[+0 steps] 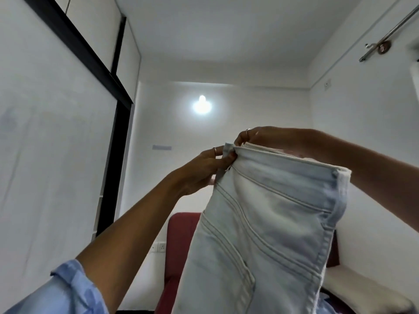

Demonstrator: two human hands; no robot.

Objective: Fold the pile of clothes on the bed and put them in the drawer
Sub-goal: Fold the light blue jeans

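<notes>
Two hands hold pale, stiff denim jeans [267,223] up high, back pockets and double seams facing us. The left hand [204,171] pinches the waistband's corner; the right hand [254,138] grips its top edge, both arms outstretched.

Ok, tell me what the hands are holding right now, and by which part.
Both hands hold up a pair of light blue jeans by the waistband: the left hand pinches its left end, the right hand grips the top edge just beside it.
</notes>
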